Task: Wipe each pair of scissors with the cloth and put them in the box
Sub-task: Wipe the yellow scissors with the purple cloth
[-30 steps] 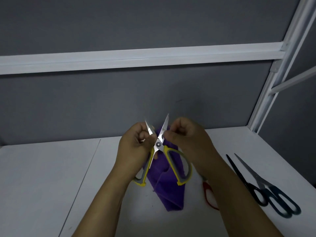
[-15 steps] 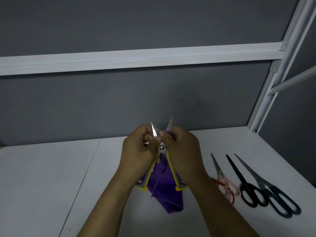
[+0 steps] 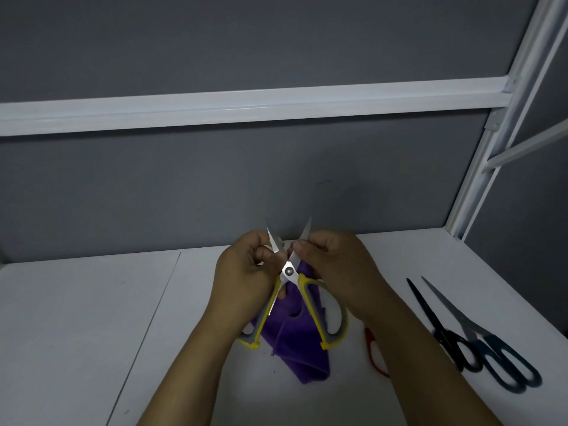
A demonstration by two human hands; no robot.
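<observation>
Blades have swung wider apart since half a second ago, when the tips were nearly together. The right forearm has also slid out toward 3 o'clock and now covers most of the red-handled scissors (image 3: 373, 355), so only a red loop shows.

So right now the yellow-handled scissors (image 3: 289, 272) are held up over the white table (image 3: 76, 318), pivot screw facing the camera, smack between the two hands. From the pivot the blades point to 11 and 1 o'clock, and the yellow-and-grey handles splay down to 7 and 5 o'clock.

The left hand (image 3: 242, 272) has its thumb and curled fingers pinched on the 11 o'clock blade, tip sticking out above the knuckles. That side's handle runs down along the edge of the palm toward the wrist.

The right hand (image 3: 338, 265) is curled tight on the 1 o'clock blade just above the pivot, with the purple cloth (image 3: 295, 342) bunched under its fingertips. How much of the blade is wrapped, can't tell, the fingers hide it. From there the cloth hangs down behind the handles to about 6 o'clock, its folded end resting on the table.

Over at 4 o'clock of the hands, two more pairs lie flat side by side, tips toward 11 o'clock: black-handled scissors (image 3: 442, 330), then dark blue-handled scissors (image 3: 491, 345) just outside them, handles touching or close to it.

Behind it all is a grey wall with a white rail (image 3: 246, 106).
</observation>
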